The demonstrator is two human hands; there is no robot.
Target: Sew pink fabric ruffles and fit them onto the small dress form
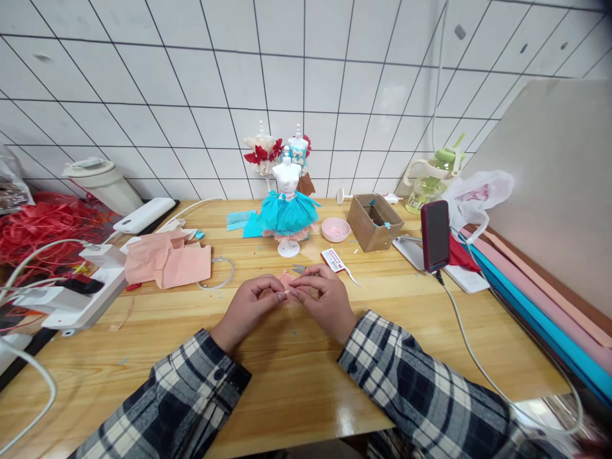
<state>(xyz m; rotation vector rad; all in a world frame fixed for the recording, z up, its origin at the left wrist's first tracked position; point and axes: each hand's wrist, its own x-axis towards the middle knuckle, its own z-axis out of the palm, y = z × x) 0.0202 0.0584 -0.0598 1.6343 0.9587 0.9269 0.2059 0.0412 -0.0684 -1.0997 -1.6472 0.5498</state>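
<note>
Over the middle of the wooden table, my left hand (255,303) and my right hand (326,298) meet fingertip to fingertip. Both pinch a small gathered piece of peach crepe paper (286,278), mostly hidden by the fingers. Just behind it lie small scissors (299,269), partly covered by my right hand. Farther back stands a white mini dress form (287,175) wearing a turquoise paper skirt (289,213) with a peach layer beneath. A small red-and-white packet (333,260) with a white strip lies beyond my right hand.
Folded peach paper (167,260) and a wire coil (222,274) lie left, near a power strip (90,293). A pink bowl (335,229), a cardboard box (375,221) and a propped phone (435,236) with its cable stand right. Two more dressed forms (261,150) stand against the tiled wall.
</note>
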